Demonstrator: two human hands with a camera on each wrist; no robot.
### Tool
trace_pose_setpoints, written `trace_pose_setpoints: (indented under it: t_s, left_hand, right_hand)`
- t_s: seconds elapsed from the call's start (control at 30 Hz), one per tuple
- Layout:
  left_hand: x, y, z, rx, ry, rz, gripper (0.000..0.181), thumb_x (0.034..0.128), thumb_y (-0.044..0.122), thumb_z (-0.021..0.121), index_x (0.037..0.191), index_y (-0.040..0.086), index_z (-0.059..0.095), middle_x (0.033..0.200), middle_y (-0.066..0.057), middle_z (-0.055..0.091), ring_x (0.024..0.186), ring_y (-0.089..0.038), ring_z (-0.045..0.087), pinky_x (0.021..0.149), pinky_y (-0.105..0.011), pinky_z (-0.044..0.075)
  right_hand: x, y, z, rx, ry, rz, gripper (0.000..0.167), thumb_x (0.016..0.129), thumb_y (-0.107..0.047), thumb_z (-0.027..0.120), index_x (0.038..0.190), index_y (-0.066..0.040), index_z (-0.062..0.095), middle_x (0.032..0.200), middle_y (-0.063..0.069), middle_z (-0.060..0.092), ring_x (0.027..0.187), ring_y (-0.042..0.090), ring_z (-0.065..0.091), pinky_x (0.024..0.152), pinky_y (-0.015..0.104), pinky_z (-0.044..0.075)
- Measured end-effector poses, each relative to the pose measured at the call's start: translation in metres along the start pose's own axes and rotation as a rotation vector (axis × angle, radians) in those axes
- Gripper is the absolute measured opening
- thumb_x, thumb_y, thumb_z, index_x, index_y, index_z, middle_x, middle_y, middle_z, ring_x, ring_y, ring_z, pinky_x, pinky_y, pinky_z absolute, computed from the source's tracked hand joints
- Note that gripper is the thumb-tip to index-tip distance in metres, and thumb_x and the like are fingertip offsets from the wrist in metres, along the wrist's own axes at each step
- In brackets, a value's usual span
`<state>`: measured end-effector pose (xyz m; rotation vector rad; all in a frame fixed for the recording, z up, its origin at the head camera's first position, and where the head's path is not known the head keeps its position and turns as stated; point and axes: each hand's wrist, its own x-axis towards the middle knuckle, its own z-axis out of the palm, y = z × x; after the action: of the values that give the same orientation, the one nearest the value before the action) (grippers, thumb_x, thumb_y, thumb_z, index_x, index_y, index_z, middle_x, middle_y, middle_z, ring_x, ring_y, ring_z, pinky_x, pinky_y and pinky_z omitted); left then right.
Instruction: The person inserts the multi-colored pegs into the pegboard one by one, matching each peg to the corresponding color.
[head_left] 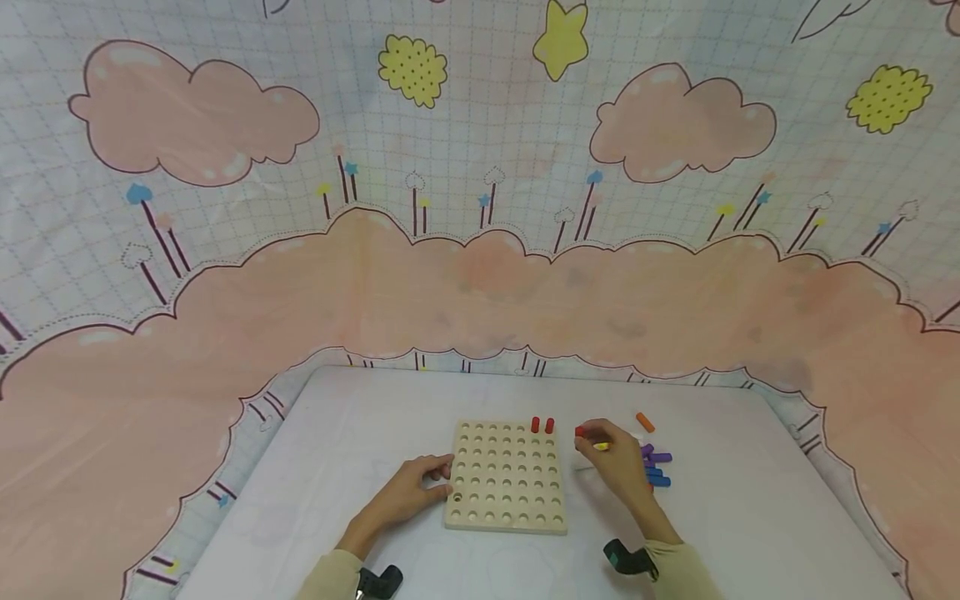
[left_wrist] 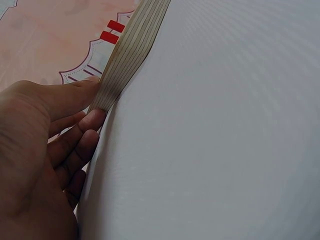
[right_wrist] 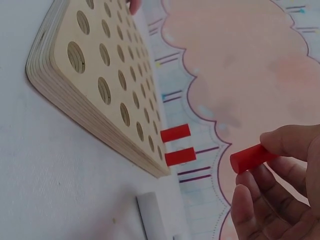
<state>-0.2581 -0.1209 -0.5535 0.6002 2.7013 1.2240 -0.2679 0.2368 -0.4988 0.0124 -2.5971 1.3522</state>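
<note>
A pale wooden pegboard with rows of round holes lies flat on the table. Two red pegs stand side by side in its far right corner; the right wrist view shows the nearer red peg upright at the board's edge. My right hand, to the right of the board, pinches another red peg between thumb and fingers, apart from the holes. The fingertips and thumb of my left hand touch the board's left side edge, and its other fingers are loosely bent.
Right of my right hand lie an orange peg, purple pegs and blue pegs. A yellow peg shows partly beneath that hand. A white edge of a low object stands near the board. Behind the table hangs patterned cloth.
</note>
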Motion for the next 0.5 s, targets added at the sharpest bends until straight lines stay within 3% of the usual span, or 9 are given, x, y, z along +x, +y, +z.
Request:
trace_pose_setpoints:
  t_s: [0.5]
  left_hand:
    - [-0.001,0.002,0.001,0.012,0.009,0.005,0.054,0.0905,0.026,0.070,0.138,0.005,0.056,0.104,0.013,0.061,0.100,-0.008,0.053,0.096,-0.035,0.046]
  right_hand:
    - [0.009,0.006,0.028,0.071,0.007,-0.006,0.018,0.085,-0.013,0.076,0.101,-0.009,0.071,0.095,0.006,0.073,0.092,0.019,0.068,0.086,0.036,0.053]
